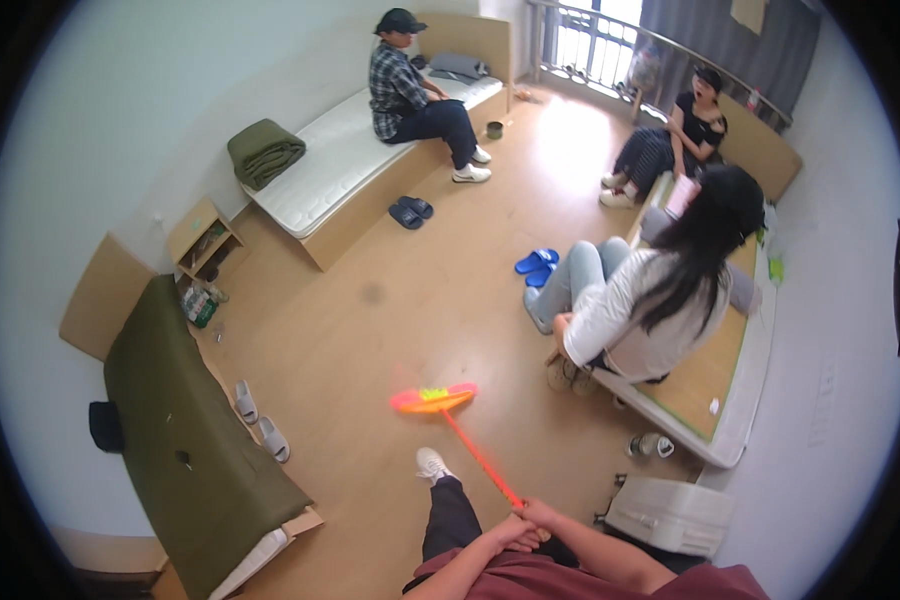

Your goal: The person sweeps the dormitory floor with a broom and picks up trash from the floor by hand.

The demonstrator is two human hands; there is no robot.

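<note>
Both my hands are closed one by the other around the upper end of an orange broom [483,463] in front of my body. My right hand [541,515] is on the upper right of the pair, and my left hand [517,533] lies just below and left of it. The fingers partly hide each other. From my grip the stick slopes away to the left. Its wide orange, pink and yellow head is at the floor and smeared by motion. My white shoe [431,464] stands forward, near the stick.
Left is a bed with a dark green cover [185,440], grey slippers [274,439] beside it. A person [660,290] sits on the right bed near blue slippers [539,266]. Two others sit farther back. A white suitcase [667,513] lies right; dark slippers [410,212] are near the far bed.
</note>
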